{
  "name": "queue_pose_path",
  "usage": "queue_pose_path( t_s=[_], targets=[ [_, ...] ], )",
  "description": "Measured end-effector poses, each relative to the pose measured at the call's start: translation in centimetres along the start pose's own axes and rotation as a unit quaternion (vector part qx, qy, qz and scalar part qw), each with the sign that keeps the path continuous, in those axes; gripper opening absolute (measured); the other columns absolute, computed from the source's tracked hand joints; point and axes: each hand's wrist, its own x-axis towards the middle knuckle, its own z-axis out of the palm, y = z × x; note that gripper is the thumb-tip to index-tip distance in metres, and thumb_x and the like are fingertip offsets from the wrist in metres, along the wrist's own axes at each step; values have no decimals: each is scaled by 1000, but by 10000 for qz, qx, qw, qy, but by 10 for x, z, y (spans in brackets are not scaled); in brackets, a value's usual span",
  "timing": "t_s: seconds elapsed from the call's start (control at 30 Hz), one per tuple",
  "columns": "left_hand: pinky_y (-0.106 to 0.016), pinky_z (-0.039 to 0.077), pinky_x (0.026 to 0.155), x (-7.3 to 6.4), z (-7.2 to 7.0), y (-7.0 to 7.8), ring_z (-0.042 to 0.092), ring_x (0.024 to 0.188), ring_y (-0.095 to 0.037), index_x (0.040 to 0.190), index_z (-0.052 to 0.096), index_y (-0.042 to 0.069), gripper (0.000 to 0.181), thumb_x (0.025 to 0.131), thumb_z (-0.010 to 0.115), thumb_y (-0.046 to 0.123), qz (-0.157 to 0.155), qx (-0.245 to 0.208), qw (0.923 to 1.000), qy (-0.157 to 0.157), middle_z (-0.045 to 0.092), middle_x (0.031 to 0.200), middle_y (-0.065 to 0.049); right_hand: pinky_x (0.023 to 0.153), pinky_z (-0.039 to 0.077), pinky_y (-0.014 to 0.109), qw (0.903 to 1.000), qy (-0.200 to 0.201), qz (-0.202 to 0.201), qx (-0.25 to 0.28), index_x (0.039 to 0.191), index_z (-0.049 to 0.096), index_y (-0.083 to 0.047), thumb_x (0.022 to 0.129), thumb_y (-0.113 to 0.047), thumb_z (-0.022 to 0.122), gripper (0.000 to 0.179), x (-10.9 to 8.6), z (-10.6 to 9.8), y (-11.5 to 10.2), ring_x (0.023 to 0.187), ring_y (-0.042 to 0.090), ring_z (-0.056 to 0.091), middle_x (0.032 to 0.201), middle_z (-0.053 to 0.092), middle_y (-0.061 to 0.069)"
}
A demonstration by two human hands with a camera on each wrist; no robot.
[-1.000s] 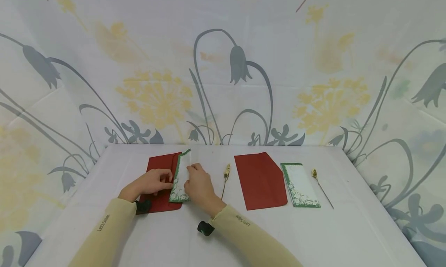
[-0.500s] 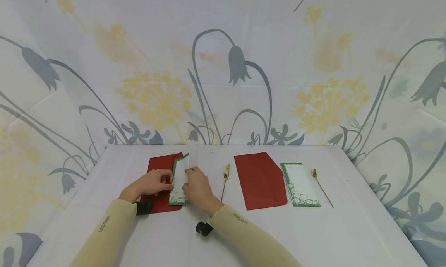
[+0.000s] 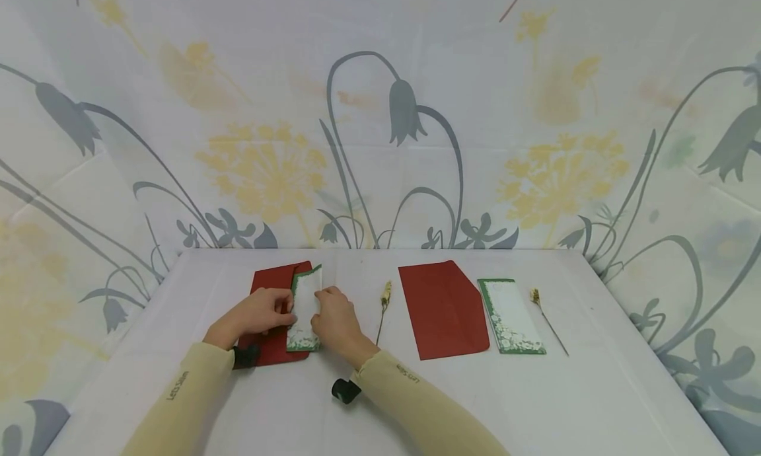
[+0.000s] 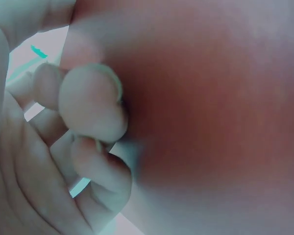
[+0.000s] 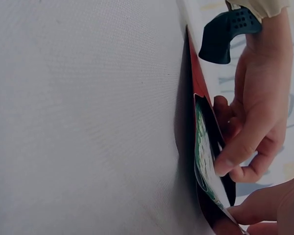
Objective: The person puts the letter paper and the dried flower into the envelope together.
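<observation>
A red envelope (image 3: pixel 273 277) lies at the left of the table. My left hand (image 3: pixel 260 310) pinches the edge of its mouth; in the right wrist view the thumb sits at the opening and the fingers outside. A white card (image 3: pixel 306 304) with a green floral border is partly inside that envelope, its right portion sticking out. My right hand (image 3: pixel 340 324) grips the card by its right edge. In the left wrist view curled fingers (image 4: pixel 93 103) lie against the blurred red envelope (image 4: pixel 210 112).
To the right of the right hand lies a dried flower (image 3: pixel 385 297) on a thin stem. Farther right are a second red envelope (image 3: pixel 442 310), a second green-bordered card (image 3: pixel 511 314) and another dried flower (image 3: pixel 547 317). A flower-printed cloth (image 3: pixel 380 178) hangs behind the white table (image 3: pixel 380 416).
My right hand has moved slightly left and toward me with the card, which has slid a little farther into the envelope and lies flatter. The left hand has hardly moved.
</observation>
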Motion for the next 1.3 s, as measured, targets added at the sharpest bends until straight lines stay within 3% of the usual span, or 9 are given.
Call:
queue_pose_path(
  t_s=[0.43,0.63,0.8,1.13,1.3],
  targets=[
    [-34,47,50,-1,-1,5,50,44,-16,81,55,15,21,86,75,19,-47,101,9998,171,49,59,0,94,50,38,9979,-315,56,561,126,65,3,88,-6,68,38,3,8,13,114,29,60,123,62,16],
    [-33,47,49,-2,0,4,51,44,-16,82,55,15,21,87,75,19,-33,62,9999,121,48,60,-1,80,50,27,9961,-338,110,814,125,65,3,89,-7,71,39,4,10,13,93,18,60,113,64,12],
    [-32,46,47,0,1,4,51,43,-15,82,55,16,21,87,74,20,112,45,9999,93,48,59,0,70,47,20,9907,-320,170,1312,125,65,3,88,-7,73,40,6,15,15,82,10,55,107,64,10],
    [-31,46,47,-1,1,7,51,42,-15,83,55,16,18,87,72,17,161,13,9998,113,48,58,1,71,51,18,9759,-175,264,2158,124,66,2,85,-4,75,41,5,25,20,88,9,65,114,65,13],
    [-30,46,46,-2,1,6,50,41,-15,83,56,15,17,89,71,17,280,-43,9995,110,48,59,0,72,51,18,9741,-188,115,2252,124,66,1,89,-8,72,37,4,25,17,89,9,64,112,65,11]
  ],
)
